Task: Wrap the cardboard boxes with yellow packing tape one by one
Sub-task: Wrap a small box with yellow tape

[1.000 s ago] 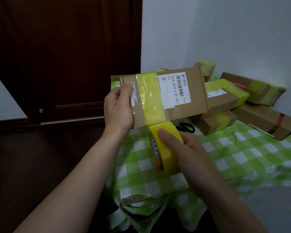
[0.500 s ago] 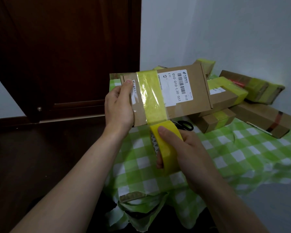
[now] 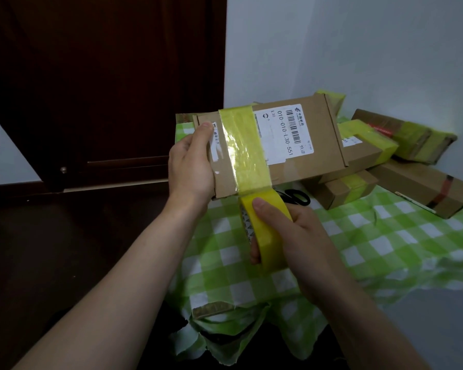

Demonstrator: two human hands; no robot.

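A flat cardboard box with a white barcode label is held up above the table. My left hand grips its left end, thumb on the front face. A band of yellow tape runs down the box's front, still joined to the yellow tape roll. My right hand grips that roll just below the box's lower edge, thumb on the roll's outer face.
Several cardboard boxes with yellow tape lie piled at the back right by the white wall. Black scissors lie behind the roll on the green checked tablecloth. A dark wooden door stands at left.
The box's right end has tilted up slightly and the tape roll has risen closer to the box's lower edge. Both hands keep their holds.
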